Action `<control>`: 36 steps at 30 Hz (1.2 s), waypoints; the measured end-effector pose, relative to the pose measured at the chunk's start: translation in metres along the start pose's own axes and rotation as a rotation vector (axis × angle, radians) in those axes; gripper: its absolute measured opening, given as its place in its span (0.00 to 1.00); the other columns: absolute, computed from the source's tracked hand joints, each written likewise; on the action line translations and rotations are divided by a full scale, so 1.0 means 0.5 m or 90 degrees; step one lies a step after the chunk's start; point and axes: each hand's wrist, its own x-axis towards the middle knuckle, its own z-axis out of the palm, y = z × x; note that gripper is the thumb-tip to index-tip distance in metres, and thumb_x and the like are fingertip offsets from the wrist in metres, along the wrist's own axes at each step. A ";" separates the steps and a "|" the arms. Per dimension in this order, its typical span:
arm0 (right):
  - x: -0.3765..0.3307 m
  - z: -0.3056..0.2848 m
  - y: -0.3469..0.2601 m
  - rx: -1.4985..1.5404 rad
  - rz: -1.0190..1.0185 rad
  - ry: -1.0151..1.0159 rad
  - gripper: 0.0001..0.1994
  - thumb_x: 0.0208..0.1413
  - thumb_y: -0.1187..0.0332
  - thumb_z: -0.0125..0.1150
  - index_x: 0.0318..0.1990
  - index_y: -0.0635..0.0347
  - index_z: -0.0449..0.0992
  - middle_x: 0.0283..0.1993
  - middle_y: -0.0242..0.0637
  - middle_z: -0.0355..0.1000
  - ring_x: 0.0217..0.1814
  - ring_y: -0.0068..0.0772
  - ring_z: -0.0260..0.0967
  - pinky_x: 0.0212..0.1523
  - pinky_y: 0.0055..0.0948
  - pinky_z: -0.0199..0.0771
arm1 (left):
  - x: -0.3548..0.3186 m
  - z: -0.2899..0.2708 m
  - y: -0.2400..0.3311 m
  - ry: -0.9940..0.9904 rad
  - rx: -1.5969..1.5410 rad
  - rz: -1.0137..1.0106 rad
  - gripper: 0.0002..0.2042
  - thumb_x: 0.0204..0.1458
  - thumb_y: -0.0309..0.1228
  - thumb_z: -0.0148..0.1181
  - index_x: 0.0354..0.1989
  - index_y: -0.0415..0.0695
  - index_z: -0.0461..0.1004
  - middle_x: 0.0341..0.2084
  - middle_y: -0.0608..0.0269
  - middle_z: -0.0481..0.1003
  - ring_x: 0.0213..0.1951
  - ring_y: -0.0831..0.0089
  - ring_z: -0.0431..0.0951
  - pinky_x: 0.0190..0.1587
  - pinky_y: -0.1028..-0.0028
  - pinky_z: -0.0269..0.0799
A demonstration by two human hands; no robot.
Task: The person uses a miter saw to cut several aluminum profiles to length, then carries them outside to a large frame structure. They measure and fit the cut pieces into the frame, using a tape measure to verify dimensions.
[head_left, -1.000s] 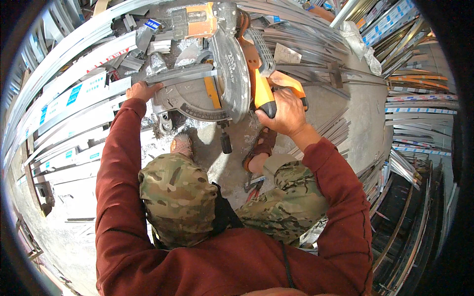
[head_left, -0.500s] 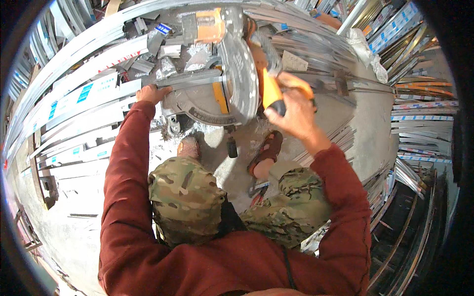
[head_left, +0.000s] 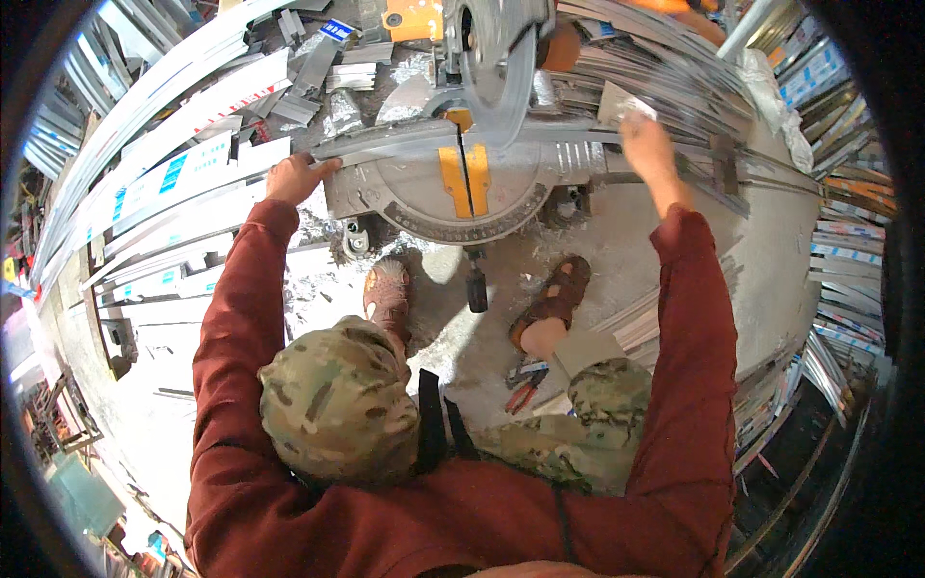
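Note:
A mitre saw stands on the floor ahead of me, its half-round base [head_left: 385, 197] carrying a yellow slotted insert [head_left: 453, 183]. Its round blade and guard [head_left: 496, 72] are raised above the base. A long silvery metal profile [head_left: 400, 143] lies along the fence. My left hand [head_left: 297, 178] grips this profile at the left end of the base, thumb pointing right. Beyond the base's right end, my right hand [head_left: 652, 154] is off the saw handle. It overlaps the edge of a beige card-like piece [head_left: 621, 104]; its fingertips are too unclear to show whether they hold anything.
Long metal profiles [head_left: 183, 183] lie stacked at left, with short offcuts [head_left: 303, 82] behind the saw. Red-handled pliers [head_left: 525, 395] rest on the floor by my right shoe [head_left: 559, 299]. A white sack [head_left: 776, 106] and racked strips [head_left: 848, 250] stand at right.
The saw head has risen from the base and moved back, uncovering the yellow insert. My right hand has let go of the handle and moved right. My left hand stays on the profile.

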 end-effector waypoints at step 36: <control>-1.038 -0.661 -0.609 0.074 -1.125 0.197 0.18 0.50 0.76 0.60 0.50 0.61 0.74 0.47 0.41 0.73 0.53 0.43 0.69 0.59 0.45 0.61 | -0.758 -0.083 -0.171 0.615 -0.753 0.098 0.14 0.62 0.38 0.54 0.32 0.39 0.73 0.18 0.61 0.72 0.21 0.71 0.70 0.26 0.70 0.65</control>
